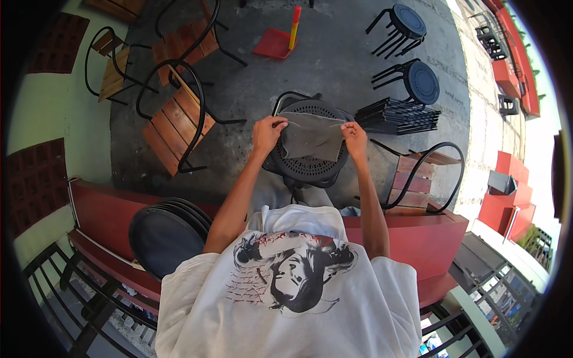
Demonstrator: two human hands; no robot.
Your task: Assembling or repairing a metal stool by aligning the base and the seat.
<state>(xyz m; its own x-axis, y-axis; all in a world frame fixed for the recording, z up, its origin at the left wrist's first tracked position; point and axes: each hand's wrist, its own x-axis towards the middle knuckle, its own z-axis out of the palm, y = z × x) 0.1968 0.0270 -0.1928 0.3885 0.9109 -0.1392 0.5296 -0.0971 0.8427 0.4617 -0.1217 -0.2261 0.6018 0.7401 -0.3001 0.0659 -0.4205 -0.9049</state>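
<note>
Head view: we've our L hand [267, 132] over the L edge of the blk stool [313, 174], thumb & fingers pinched shut on the far L corner of the grey cloth [311, 136]; our R hand [355, 138] is at the stool's R edge, likewise pinched shut, w/ the cloth's far R corner btwn thumb & fingers; the cloth is spread across the mid. of the round seat, its far side drawn out btwn our hands, its near side loose & a bit wavy; we can't tell if it lies flat on the seat or hangs just above; holes show along the seat's near & far edges.

Around us, on the grey floor [334, 65]: red dustpan [270, 45] w/ red-&-yellow handle [294, 30], beyond the stool's far edge; a slatted wooden chair [170, 128] to the L, more chairs past it; two blk round stools [422, 82] far R, a blk stack [400, 116] just beside the nearer one; another slatted chair [412, 182] near R; blk round discs [161, 238] lean together at the L part of the red ledge [412, 238] by us; we're in a white printed T-shirt [298, 325].
</note>
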